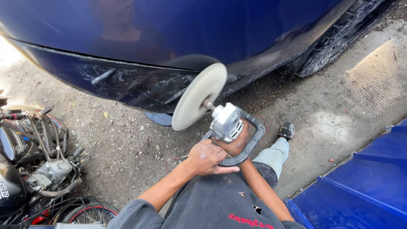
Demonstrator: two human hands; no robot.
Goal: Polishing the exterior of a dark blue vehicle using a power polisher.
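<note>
With both hands, left hand and right hand, clamped on the polisher, its tilted pad could gouge the blue car panel if an edge digs in.

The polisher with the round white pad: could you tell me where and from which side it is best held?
Grip the polisher by its grey loop handle, from the rear, away from the white pad. The loop wraps around the motor housing, giving both hands room; the left hand and right hand already sit there.
</note>
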